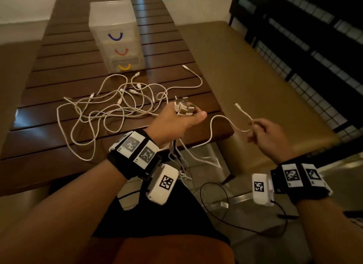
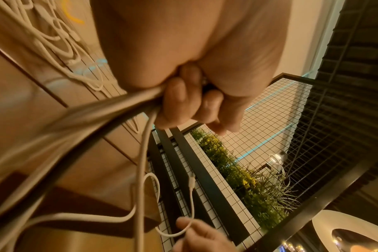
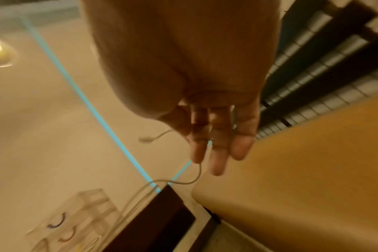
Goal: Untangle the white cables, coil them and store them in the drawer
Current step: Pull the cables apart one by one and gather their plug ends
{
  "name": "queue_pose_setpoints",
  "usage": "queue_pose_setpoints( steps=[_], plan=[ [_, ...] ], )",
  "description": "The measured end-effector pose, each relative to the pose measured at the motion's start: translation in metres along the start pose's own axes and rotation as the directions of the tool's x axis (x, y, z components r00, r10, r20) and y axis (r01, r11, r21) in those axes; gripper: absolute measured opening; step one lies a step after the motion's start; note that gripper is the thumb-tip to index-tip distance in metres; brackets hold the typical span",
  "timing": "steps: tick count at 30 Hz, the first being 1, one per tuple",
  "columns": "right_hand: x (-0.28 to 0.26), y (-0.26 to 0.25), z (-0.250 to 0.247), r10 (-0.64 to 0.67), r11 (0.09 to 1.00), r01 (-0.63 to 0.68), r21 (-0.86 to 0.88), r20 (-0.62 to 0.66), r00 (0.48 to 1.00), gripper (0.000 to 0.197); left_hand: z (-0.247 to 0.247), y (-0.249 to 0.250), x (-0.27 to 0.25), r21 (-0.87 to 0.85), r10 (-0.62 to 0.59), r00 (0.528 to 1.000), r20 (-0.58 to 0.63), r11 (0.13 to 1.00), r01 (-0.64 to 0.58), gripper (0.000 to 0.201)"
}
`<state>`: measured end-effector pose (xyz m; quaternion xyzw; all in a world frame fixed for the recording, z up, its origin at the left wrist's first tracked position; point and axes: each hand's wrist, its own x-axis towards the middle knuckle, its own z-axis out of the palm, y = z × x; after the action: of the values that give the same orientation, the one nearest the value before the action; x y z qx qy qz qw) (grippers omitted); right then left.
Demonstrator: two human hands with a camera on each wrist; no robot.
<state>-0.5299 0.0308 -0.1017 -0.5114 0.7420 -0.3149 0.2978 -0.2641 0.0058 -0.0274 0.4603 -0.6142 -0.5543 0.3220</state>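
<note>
1. Left hand (image 1: 176,122): fist closed round a bunch of plugs (image 1: 182,106) at the table's (image 1: 59,165) near right corner; in the left wrist view, fingers (image 2: 179,102) curled tight over several cords that run out below the palm.
2. Right hand (image 1: 269,136): off the table's right edge, over the bench (image 1: 255,77); thumb and forefinger pinching one cable (image 1: 222,118) near its end, other fingers (image 3: 218,153) loosely extended in the right wrist view.
3. Pinched cable: short free end with plug (image 1: 237,105) sticking up and away from the right hand; the rest sagging in a loop toward the left hand, then dropping past the table edge.
4. Tangle (image 1: 110,110): white cables in overlapping loops spread on the table, between the left hand and the drawer unit (image 1: 115,36); some strands hanging below the left wrist.
5. Drawer unit: clear plastic, upright at the far side of the table, three drawers all pushed in, with blue (image 1: 115,36), red (image 1: 121,52) and yellow (image 1: 124,67) handles from top to bottom.
</note>
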Motion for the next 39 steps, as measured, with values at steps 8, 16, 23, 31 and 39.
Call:
queue_pose_setpoints(
  steps=[8,16,23,31,39],
  plan=[
    [-0.046,-0.024,0.011,0.025,0.992,-0.013,0.122,-0.097,0.995,0.062,0.040,0.010,0.005,-0.043,0.090,0.995,0.052,0.995,-0.088,0.012],
    [-0.036,-0.024,0.058,-0.426,0.885,0.462,-0.055,0.304,0.852,0.030,0.046,0.008,0.015,0.032,0.035,0.993,-0.111,0.999,-0.031,0.011],
    [-0.032,-0.002,0.050,-0.359,0.917,0.361,-0.168,0.040,0.932,0.034,0.031,0.011,0.013,0.016,-0.009,1.000,-0.016,1.000,0.010,0.018],
    [-0.058,-0.026,0.036,-0.316,0.948,0.253,0.194,0.475,0.821,0.040,0.048,0.011,0.007,-0.063,0.038,0.999,0.023,0.997,-0.037,0.016],
    [-0.040,0.037,0.049,-0.164,0.986,0.128,0.106,0.509,0.845,0.023,0.040,0.015,0.002,-0.105,0.043,0.967,0.250,0.994,-0.017,0.025]
  ],
)
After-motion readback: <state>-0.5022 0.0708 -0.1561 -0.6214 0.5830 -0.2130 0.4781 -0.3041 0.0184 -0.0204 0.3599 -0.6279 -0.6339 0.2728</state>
